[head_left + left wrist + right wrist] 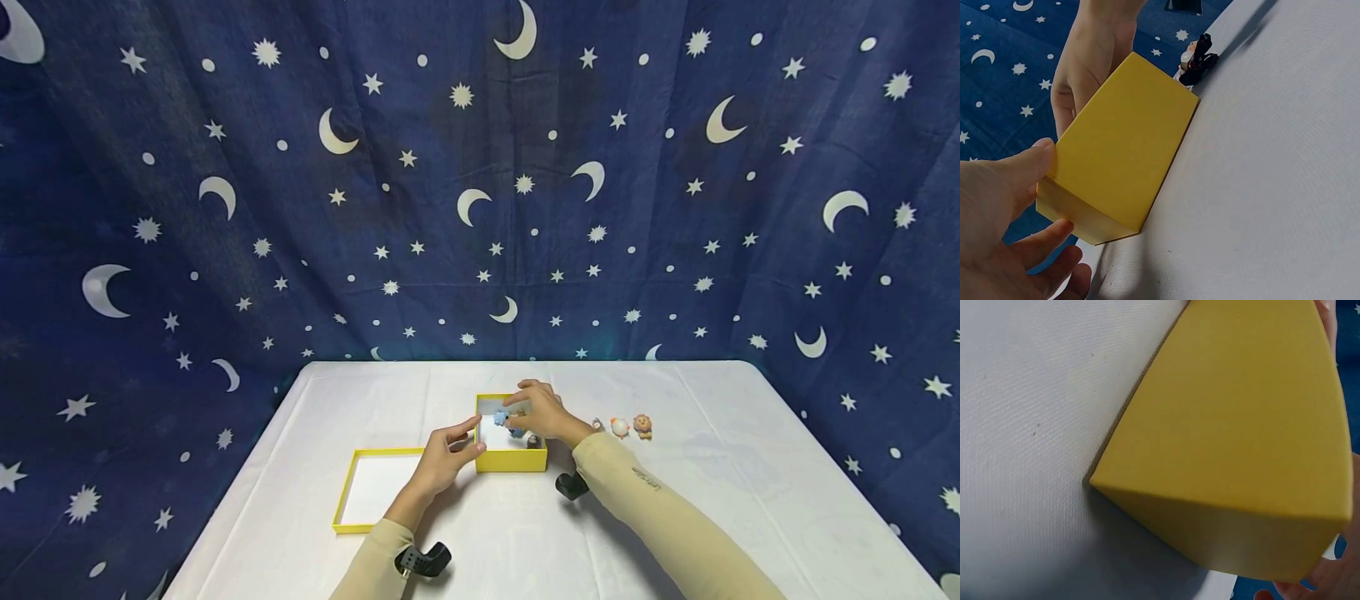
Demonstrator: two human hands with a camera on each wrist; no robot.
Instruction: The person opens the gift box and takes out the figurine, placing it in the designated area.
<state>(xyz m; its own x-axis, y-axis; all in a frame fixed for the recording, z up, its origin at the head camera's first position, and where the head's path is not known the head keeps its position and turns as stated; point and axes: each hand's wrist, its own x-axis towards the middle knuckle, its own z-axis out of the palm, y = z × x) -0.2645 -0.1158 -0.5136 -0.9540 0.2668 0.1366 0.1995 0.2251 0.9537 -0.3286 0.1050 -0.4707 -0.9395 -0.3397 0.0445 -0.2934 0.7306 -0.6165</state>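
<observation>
A yellow box [511,461] with a white inside stands uncovered on the table. At its left side my left hand [440,463] holds it by the front corner, thumb at the rim and fingertips against the outer wall. My right hand [542,410] reaches in from the right, over the opening. Between its thumb and fingertips is a small light blue figurine [500,418], partly covered by the fingers. Inside the box, a dark figurine [532,442] lies near the front wall, beside another blue one [516,432]. The right hand hides part of the interior.
Left of the box lies its yellow-rimmed lid [378,487], white side up. To the right stand a lion-like figurine [642,426], a white and orange one [619,427] and a small dark one [597,424] close to the right forearm. A starry curtain [480,208] hangs behind.
</observation>
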